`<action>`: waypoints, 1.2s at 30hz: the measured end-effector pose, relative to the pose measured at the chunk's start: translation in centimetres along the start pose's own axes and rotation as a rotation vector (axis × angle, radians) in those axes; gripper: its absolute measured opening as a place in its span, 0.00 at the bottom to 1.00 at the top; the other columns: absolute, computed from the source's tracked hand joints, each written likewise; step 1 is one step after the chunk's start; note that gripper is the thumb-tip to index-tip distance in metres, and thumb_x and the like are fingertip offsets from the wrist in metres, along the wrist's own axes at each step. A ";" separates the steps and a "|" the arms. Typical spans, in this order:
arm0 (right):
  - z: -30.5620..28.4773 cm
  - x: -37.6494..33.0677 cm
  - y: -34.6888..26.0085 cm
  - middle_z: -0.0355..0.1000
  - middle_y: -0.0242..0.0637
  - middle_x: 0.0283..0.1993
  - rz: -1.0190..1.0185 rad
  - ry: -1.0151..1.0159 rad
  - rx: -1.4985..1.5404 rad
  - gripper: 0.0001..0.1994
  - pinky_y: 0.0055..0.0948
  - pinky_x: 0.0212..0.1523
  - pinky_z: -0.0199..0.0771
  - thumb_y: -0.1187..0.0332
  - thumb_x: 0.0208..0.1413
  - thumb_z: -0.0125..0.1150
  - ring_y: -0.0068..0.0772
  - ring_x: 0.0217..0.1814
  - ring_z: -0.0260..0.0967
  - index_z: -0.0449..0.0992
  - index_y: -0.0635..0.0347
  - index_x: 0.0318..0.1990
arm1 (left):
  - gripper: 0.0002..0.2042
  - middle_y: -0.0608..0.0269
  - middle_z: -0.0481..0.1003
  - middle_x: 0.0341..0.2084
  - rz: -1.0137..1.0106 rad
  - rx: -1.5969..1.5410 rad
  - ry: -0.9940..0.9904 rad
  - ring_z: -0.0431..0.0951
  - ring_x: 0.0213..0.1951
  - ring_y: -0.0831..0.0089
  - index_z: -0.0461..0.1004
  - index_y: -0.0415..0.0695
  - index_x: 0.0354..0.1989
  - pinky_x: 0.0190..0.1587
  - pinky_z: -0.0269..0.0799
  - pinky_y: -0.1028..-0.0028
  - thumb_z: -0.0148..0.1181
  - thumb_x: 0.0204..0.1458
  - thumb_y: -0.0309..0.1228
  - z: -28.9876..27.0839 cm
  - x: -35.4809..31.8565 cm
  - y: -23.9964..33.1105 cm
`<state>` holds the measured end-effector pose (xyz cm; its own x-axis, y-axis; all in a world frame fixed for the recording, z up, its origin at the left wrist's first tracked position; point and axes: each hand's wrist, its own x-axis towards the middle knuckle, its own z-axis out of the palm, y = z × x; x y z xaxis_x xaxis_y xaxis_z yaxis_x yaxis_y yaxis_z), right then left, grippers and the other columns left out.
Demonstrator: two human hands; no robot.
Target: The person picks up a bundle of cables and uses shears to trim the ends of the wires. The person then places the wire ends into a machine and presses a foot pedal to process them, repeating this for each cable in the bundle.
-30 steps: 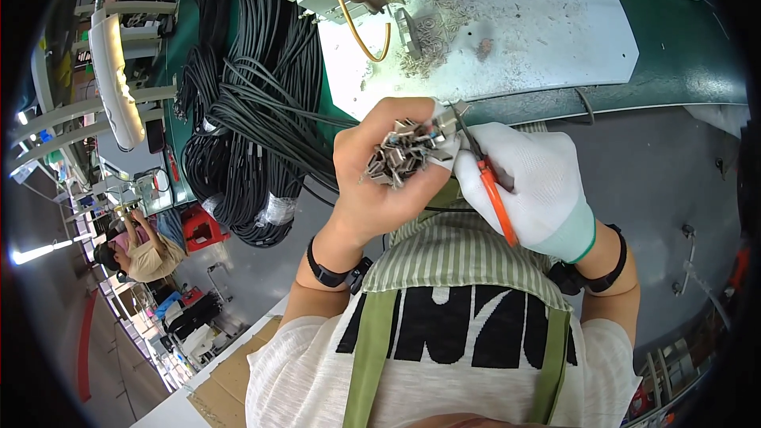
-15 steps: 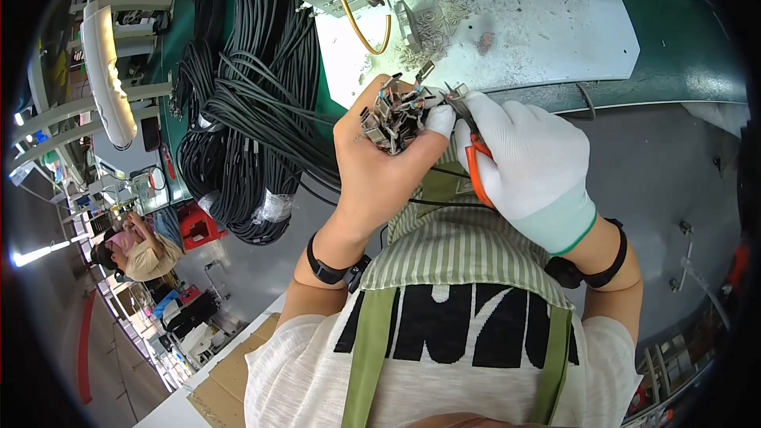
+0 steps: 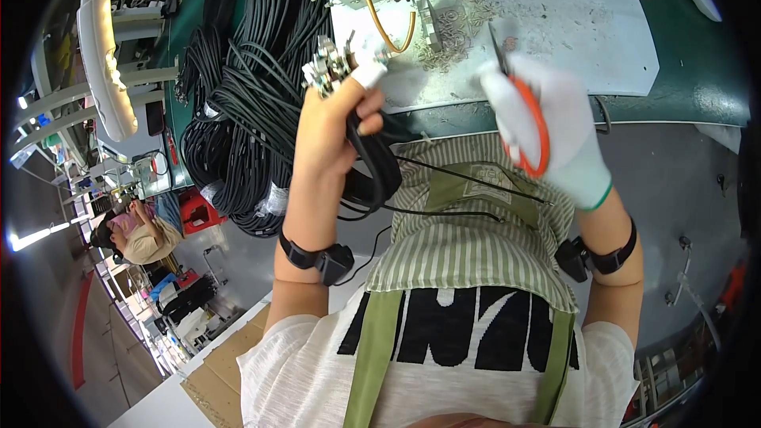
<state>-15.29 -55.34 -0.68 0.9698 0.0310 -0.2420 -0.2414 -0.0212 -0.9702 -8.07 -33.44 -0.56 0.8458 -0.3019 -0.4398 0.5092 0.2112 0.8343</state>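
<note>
My left hand [image 3: 321,131] is closed around a bundle of black cables [image 3: 375,162], with white wrapping on the thumb. Metal connectors [image 3: 326,67] on the cable ends stick out above the fist, blurred by motion. The cables loop down below the hand, and two thin loose ends stretch across the striped apron [image 3: 468,250]. In a white glove, my right hand [image 3: 559,123] grips orange-handled scissors [image 3: 541,131], blades pointing up over the white board [image 3: 587,36]. The two hands are well apart.
Small scraps [image 3: 456,12] litter the board. A machine with a yellow tube [image 3: 379,20] stands at its far left. Large coils of black cable [image 3: 261,103] hang over the green table's [image 3: 705,71] left part. A lamp [image 3: 107,63] and a person [image 3: 147,238] are at left.
My hands have separated: the left moved left and up with the cables, the right moved right with the scissors. The scissors no longer touch the connectors.
</note>
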 end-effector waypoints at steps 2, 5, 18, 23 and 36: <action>-0.7 1.8 -0.1 0.63 0.26 0.15 -0.003 -0.017 0.101 0.12 0.17 0.14 0.55 0.64 0.58 0.53 0.14 0.13 0.58 0.75 0.64 0.31 | 0.04 0.71 0.65 0.18 0.015 -0.029 0.011 0.61 0.19 0.84 0.71 0.38 0.31 0.17 0.54 0.83 0.59 0.50 0.24 -0.2 1.5 0.5; -1.0 5.1 0.3 0.63 0.27 0.16 -0.051 -0.144 0.207 0.11 0.18 0.14 0.58 0.64 0.58 0.53 0.15 0.13 0.59 0.73 0.63 0.30 | 0.04 0.70 0.66 0.19 -0.018 0.112 -0.024 0.62 0.20 0.84 0.69 0.40 0.29 0.18 0.55 0.82 0.58 0.49 0.24 0.6 3.6 0.9; -0.2 8.8 -0.8 0.67 0.31 0.18 0.028 -0.217 -0.049 0.12 0.20 0.18 0.67 0.62 0.54 0.58 0.18 0.17 0.65 0.72 0.64 0.30 | 0.05 0.68 0.67 0.14 0.103 0.547 -0.098 0.63 0.14 0.82 0.71 0.38 0.24 0.15 0.56 0.80 0.59 0.47 0.25 2.1 4.5 2.6; -0.3 8.9 0.0 0.66 0.30 0.18 -0.088 -0.266 0.014 0.11 0.20 0.17 0.66 0.63 0.53 0.58 0.18 0.18 0.65 0.72 0.63 0.30 | 0.05 0.69 0.68 0.13 0.220 0.542 -0.074 0.64 0.13 0.83 0.72 0.37 0.27 0.15 0.58 0.81 0.59 0.47 0.25 2.6 3.9 2.0; -0.7 8.8 0.1 0.66 0.29 0.18 -0.090 -0.271 0.057 0.12 0.19 0.17 0.63 0.62 0.54 0.57 0.17 0.17 0.64 0.72 0.62 0.28 | 0.07 0.69 0.68 0.13 0.211 0.585 -0.021 0.64 0.12 0.83 0.71 0.37 0.29 0.14 0.59 0.82 0.60 0.48 0.27 2.0 4.0 1.0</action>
<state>-6.76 -55.74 -2.93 0.9445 0.2964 -0.1420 -0.1637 0.0498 -0.9852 -4.55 -36.29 -0.84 0.9126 -0.3285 -0.2435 0.1547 -0.2739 0.9492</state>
